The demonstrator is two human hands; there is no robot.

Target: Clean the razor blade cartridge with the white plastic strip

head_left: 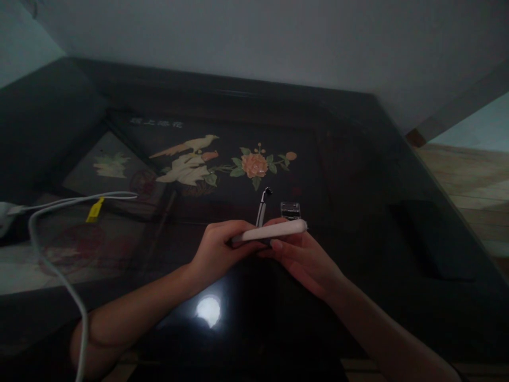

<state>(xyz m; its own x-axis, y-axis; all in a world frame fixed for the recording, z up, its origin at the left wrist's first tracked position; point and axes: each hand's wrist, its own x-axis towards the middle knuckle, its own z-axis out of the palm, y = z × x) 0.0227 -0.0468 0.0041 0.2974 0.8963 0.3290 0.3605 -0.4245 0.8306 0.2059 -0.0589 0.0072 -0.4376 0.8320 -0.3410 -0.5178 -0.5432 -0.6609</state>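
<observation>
1. holding a flat pale device (274, 231), perhaps a phone seen edge-on, both hands meet near the middle of the dark table (397, 249); the left hand (217, 249) clasps its left end and the right hand (302, 260) cups it from beneath, fingers curled around the right part.
2. the device hangs level above the tabletop, touching nothing but the hands.
3. a thin metal tool (262, 207) with a bent dark tip rises just behind the device; i cannot tell whether the left fingers pinch it too.
4. to do this well, i judge, keep the device level and the grip even at both ends, so the thin edge does not slip on the glossy top.
5. a small clear case (290, 210) lies just beyond the device.
6. the tabletop is glossy, with an inlaid bird (191, 146) and flower (254, 165) farther off, and a lamp glare (208, 310) near.
7. a white cable (55, 270) with a yellow tag (94, 210) loops at the left; pale walls stand far, wooden floor at right.
</observation>
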